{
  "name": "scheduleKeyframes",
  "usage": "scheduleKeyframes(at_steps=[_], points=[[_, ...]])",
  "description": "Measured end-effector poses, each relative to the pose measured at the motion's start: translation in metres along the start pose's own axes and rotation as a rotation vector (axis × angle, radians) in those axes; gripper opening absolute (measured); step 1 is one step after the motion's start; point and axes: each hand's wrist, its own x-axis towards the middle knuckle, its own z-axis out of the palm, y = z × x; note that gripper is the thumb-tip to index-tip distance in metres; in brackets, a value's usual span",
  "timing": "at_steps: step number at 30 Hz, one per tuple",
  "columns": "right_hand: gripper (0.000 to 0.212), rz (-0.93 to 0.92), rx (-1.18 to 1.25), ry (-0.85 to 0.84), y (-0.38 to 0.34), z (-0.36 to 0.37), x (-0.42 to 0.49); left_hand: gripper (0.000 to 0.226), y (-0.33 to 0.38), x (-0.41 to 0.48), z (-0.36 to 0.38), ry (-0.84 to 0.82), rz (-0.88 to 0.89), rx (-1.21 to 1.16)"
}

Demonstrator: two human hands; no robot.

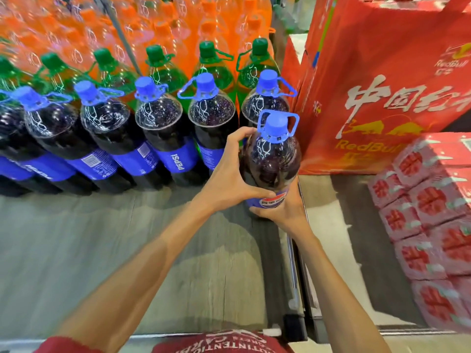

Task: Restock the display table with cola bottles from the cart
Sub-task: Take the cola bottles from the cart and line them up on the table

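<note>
A person's red shirt (216,343) fills the bottom edge, and two bare forearms reach forward over a grey wood-grain tabletop (102,238). Both hands hold one large Pepsi bottle (270,159), upright at the tabletop's right edge. The left hand (229,174) wraps its shoulder, thumb and fingers spread wide and curled round the dark plastic. The right hand (283,212) cups the label lower down, fingers curled round it. Whether the base touches the tabletop is hidden. The bottle stands just in front of the rightmost bottle in a row of Pepsi bottles (163,128), so it is likely being placed to begin a new front row. The next move calls for seating it level, releasing, and fetching another from the cart, which is out of view. Behind stand green-capped bottles (163,70) and orange soda bottles (163,26). A Red Bull carton (382,85) and stacked red packs (433,212) sit at right.
</note>
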Motion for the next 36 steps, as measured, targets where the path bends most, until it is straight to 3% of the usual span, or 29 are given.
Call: scheduleKeyframes(at_steps=[12,24,32,36], points=[[0.122,-0.014,-0.014,-0.001,-0.006,-0.002,-0.009,0.118,-0.008,-0.002,0.004,-0.008,0.031,0.029],[0.092,0.047,-0.006,0.018,-0.021,-0.002,-0.025,0.121,-0.006,-0.005,0.001,-0.012,0.02,0.005],[0.085,0.062,-0.191,0.157,-0.04,0.013,-0.049,0.122,-0.007,-0.006,-0.001,-0.014,0.047,0.009],[0.069,0.126,-0.299,0.197,-0.056,0.017,-0.063,0.111,-0.007,-0.014,-0.014,-0.101,0.034,0.02]])
